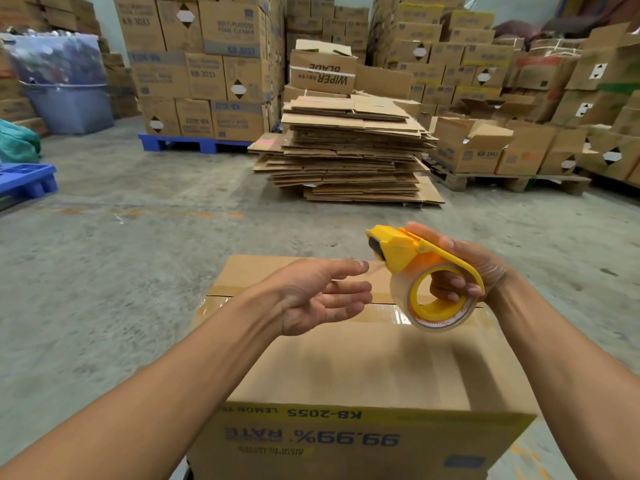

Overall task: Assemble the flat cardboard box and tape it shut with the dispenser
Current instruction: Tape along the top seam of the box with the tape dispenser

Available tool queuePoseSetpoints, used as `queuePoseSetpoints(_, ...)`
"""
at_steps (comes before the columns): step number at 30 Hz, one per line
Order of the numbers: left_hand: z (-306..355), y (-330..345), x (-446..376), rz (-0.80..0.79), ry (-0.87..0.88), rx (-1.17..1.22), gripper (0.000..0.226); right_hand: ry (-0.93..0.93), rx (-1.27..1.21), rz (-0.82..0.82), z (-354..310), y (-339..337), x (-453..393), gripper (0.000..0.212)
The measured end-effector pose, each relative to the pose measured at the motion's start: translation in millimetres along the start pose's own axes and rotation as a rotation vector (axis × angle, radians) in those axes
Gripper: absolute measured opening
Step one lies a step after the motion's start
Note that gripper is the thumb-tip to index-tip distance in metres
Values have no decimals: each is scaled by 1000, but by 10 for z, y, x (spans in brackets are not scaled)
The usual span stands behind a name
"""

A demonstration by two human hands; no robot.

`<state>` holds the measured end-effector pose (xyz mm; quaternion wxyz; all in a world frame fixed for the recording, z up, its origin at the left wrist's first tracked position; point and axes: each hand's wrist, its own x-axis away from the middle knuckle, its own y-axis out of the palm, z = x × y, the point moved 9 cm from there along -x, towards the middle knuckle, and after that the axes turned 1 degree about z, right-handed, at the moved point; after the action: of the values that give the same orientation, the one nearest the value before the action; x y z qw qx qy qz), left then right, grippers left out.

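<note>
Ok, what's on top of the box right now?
Clear tape along the box seam. Both hands and the dispenser hover above, hiding part of it.

One assembled box [363, 368]; one tape dispenser [415, 268]; two hands [322, 296].

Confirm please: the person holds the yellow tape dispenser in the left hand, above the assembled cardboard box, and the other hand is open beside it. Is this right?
Not quite. The head view shows the yellow tape dispenser held in the right hand, not the left. The rest stands: it is above the assembled cardboard box, and the other hand, the left hand, is open beside it.
</note>
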<state>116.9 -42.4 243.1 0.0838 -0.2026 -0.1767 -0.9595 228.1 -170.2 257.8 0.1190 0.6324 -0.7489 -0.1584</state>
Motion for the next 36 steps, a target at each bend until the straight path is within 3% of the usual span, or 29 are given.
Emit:
queuePoseSetpoints(6, 69, 122, -33, -4, 71, -8, 18, -23, 131, 174, -32, -100, 121, 58)
queuePoseSetpoints(10, 76, 119, -49, 27, 111, -49, 16, -8, 140, 181, -32, -77, 125, 58)
queuePoseSetpoints(22, -7, -96, -151, 137, 17, -20, 12, 126, 287, 205, -16, 67, 53, 61)
queuePoseSetpoints(26, 98, -466, -165, 195, 14, 55, 8, 199, 324, 205, -42, 123, 18, 73)
queuePoseSetpoints(32, 39, -1071, -152, 244, -17, -61, 6, 328, 485, 208, 21, 200, -115, 49)
queuePoseSetpoints(36, 282, -1291, -175, 383, 161, -220, 13, 348, 728, 243, -78, 329, -497, 43)
